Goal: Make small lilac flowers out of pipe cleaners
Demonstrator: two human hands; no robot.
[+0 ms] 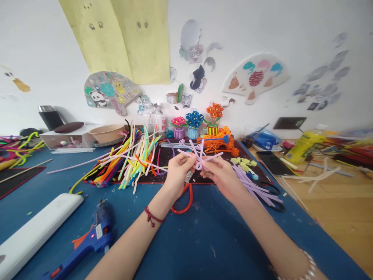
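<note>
**Lilac pipe-cleaner bundle, held in both hands above the black mat**

Item in hand: several lilac stems crossed at one point, their loose ends fanning up and outward. We hold it in the air over the black mat, near the middle of the blue tabletop.

- Left hand: fingers closed on the bundle's left side, pinching the stems at the crossing.
- Right hand: fingertips pinched on the same crossing from the right.
- Red-handled scissors: lying on the tabletop just below our left hand, partly hidden by it.
- Loose lilac stems: a sheaf lying to the right of our right hand.
- Mixed coloured pipe cleaners: a spread pile on the mat's left part.
- Yellow-green tufts: a small cluster right of the bundle.
- Orange pipe-cleaner work: behind the bundle.
- Three small potted pipe-cleaner flowers: at the wall.
- Blue glue gun: lying near the tabletop's left front edge.
</note>
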